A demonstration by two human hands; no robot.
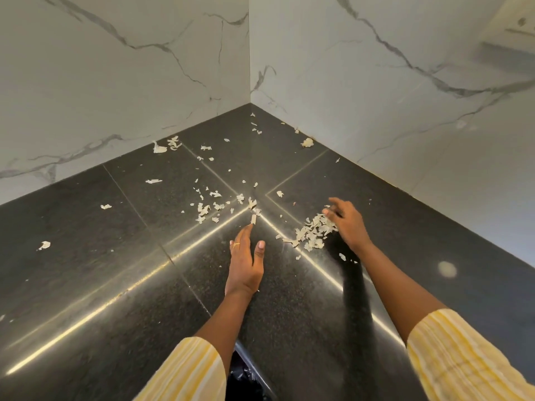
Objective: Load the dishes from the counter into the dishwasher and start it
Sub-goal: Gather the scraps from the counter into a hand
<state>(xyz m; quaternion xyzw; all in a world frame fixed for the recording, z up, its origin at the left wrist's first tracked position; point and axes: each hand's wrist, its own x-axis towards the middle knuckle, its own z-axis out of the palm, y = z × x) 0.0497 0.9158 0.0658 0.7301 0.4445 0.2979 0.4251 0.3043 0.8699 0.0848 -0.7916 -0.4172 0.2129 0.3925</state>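
Counter (86,270) beneath outstretched left hand (246,264), right hand (346,224)

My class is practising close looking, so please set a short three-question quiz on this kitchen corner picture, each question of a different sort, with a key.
1. True or false: the left hand wears a ring.
2. The biggest heap of scraps on the counter lies beside: A the left hand; B the right hand; C the wall corner.
3. Short answer: what pattern do the sleeves show?

Key: 1 true; 2 B; 3 yellow and white stripes.
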